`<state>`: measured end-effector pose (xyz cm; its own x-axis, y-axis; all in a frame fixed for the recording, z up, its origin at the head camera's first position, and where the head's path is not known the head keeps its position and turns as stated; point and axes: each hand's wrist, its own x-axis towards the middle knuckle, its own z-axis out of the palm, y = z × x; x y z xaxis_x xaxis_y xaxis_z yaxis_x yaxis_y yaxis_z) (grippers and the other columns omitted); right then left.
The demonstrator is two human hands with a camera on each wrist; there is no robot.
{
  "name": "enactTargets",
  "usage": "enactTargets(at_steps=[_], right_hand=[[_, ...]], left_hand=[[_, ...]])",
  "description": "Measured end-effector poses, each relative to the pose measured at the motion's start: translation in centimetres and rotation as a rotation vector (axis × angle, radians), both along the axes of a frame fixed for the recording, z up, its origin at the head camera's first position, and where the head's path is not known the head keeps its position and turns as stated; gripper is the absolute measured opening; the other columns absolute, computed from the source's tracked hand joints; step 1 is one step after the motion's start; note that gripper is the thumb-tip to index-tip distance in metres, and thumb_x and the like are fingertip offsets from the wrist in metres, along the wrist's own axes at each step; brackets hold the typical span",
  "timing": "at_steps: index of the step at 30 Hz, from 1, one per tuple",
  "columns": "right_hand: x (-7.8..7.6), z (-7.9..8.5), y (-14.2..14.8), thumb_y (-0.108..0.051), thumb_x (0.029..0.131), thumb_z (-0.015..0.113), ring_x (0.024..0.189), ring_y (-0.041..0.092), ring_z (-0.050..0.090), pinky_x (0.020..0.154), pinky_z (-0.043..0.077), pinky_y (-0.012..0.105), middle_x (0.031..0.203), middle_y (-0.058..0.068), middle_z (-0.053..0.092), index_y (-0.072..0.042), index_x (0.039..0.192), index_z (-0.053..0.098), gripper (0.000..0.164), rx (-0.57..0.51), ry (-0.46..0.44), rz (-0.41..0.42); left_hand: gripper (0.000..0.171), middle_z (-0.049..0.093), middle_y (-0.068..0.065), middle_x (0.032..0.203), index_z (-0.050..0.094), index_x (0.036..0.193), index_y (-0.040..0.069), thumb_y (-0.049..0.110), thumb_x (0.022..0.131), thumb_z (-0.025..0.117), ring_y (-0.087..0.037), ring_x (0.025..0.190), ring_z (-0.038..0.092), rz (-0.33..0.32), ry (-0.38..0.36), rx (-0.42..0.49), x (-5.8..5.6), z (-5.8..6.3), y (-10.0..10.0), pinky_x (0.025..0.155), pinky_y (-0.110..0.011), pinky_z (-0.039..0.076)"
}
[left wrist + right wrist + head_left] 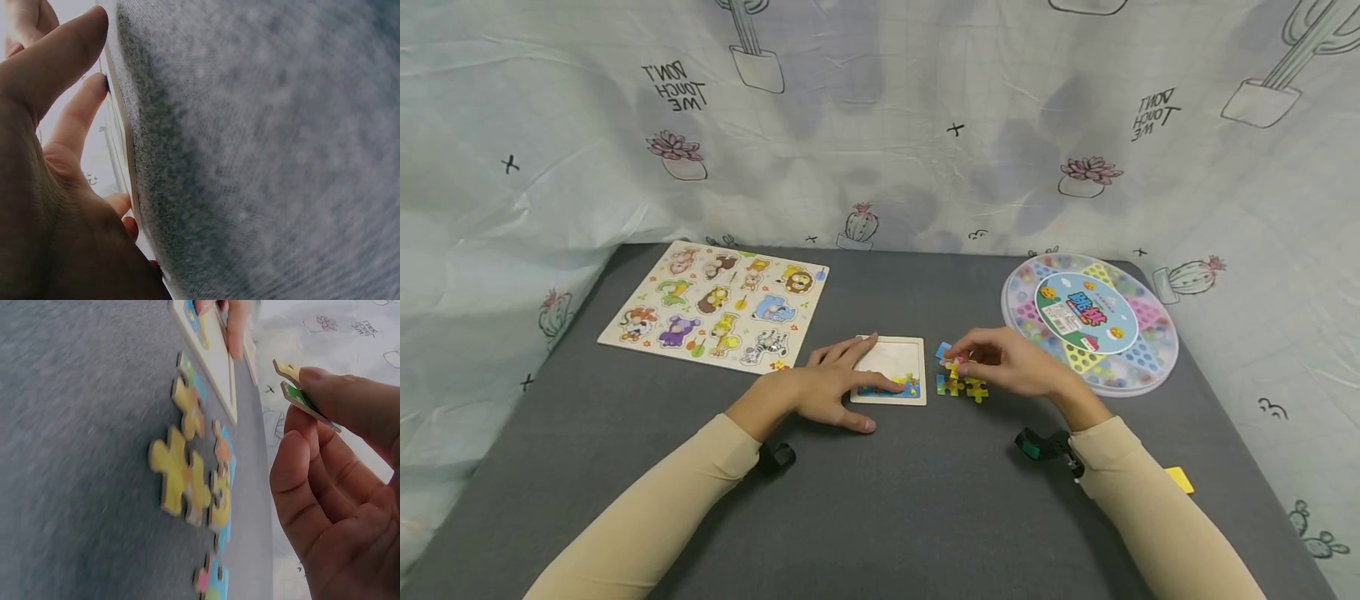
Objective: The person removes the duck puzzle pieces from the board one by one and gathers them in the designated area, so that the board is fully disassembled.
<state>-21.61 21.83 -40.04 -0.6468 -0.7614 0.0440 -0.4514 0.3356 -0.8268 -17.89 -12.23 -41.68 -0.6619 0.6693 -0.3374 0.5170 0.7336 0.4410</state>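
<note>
Left hand (827,390) lies with fingers spread over the puzzle tray (887,354), forefinger on the fitted pieces (912,387) along the near edge; the tray sits flat on the grey table (880,500), between both hands. Right hand (1018,362) pinches a yellow piece (286,370) and a green piece (299,397) between thumb and fingers; whether these two interlock cannot be told from this angle. Loose pieces (178,481) lie beneath it, just right of the tray. Round game box (1086,312) beyond, to the right.
</note>
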Motion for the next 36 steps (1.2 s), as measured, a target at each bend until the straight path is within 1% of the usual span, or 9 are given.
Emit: enactTargets(at_steps=[3, 5, 12, 16, 21, 31, 36], right_hand=[[0.2, -0.1, 0.6, -0.007, 0.102, 0.065, 0.086, 0.024, 0.068, 0.075, 0.055, 0.028, 0.109, 0.009, 0.072, -0.002, 0.123, 0.070, 0.023, 0.007, -0.002, -0.003], [0.4, -0.3, 1.1, -0.008, 0.102, 0.065, 0.085, 0.022, 0.066, 0.075, 0.055, 0.028, 0.107, 0.006, 0.072, -0.003, 0.122, 0.071, 0.022, 0.019, 0.003, -0.013], [1.0, -0.7, 2.9, -0.004, 0.101, 0.065, 0.088, 0.025, 0.068, 0.077, 0.056, 0.028, 0.104, 0.009, 0.073, 0.000, 0.119, 0.070, 0.019, 0.018, -0.007, -0.034], [1.2, -1.1, 3.9, -0.003, 0.101, 0.064, 0.086, 0.023, 0.068, 0.075, 0.056, 0.028, 0.105, 0.010, 0.073, 0.000, 0.119, 0.070, 0.019, 0.019, -0.001, -0.029], [1.5, -1.4, 4.9, -0.004, 0.101, 0.064, 0.088, 0.018, 0.070, 0.077, 0.057, 0.028, 0.109, 0.009, 0.074, -0.001, 0.120, 0.071, 0.020, 0.036, 0.004, -0.033], [1.6, -1.9, 5.9, -0.002, 0.100, 0.065, 0.091, 0.017, 0.072, 0.078, 0.058, 0.028, 0.110, 0.009, 0.075, -0.001, 0.120, 0.071, 0.021, 0.051, 0.031, -0.026], [1.8, -2.2, 6.1, -0.001, 0.099, 0.067, 0.086, 0.015, 0.071, 0.074, 0.057, 0.027, 0.105, 0.007, 0.075, -0.001, 0.118, 0.072, 0.020, 0.066, 0.050, -0.042]], left_hand=[[0.063, -0.009, -0.003, 0.174, 0.041, 0.149, 0.061, 0.065, 0.090, 0.066, -0.033, 0.159, -0.005, 0.002, 0.007, -0.001, 0.0, 0.0, -0.1, 0.117, -0.066, 0.013], [0.063, -0.009, -0.003, 0.174, 0.042, 0.149, 0.060, 0.065, 0.090, 0.067, -0.033, 0.159, -0.005, 0.004, 0.008, -0.001, 0.0, 0.0, -0.2, 0.117, -0.067, 0.013], [0.064, -0.008, -0.005, 0.174, 0.044, 0.149, 0.057, 0.063, 0.091, 0.068, -0.035, 0.159, -0.006, -0.004, 0.001, 0.021, -0.1, -0.2, -0.1, 0.116, -0.069, 0.013], [0.064, -0.008, -0.007, 0.174, 0.044, 0.149, 0.057, 0.062, 0.091, 0.069, -0.037, 0.158, -0.005, -0.005, 0.001, 0.027, -0.1, -0.4, -0.2, 0.114, -0.070, 0.013], [0.063, -0.008, -0.006, 0.174, 0.044, 0.150, 0.056, 0.063, 0.091, 0.068, -0.035, 0.159, -0.006, -0.006, -0.004, 0.025, -0.1, -0.2, -0.2, 0.115, -0.069, 0.013], [0.064, -0.010, -0.003, 0.173, 0.042, 0.149, 0.059, 0.065, 0.091, 0.067, -0.032, 0.159, -0.007, -0.002, -0.002, 0.018, 0.0, 0.0, -0.2, 0.116, -0.069, 0.012], [0.064, -0.010, -0.003, 0.174, 0.042, 0.149, 0.060, 0.066, 0.090, 0.066, -0.032, 0.159, -0.007, -0.005, 0.003, 0.014, 0.0, -0.1, 0.0, 0.117, -0.068, 0.012]])
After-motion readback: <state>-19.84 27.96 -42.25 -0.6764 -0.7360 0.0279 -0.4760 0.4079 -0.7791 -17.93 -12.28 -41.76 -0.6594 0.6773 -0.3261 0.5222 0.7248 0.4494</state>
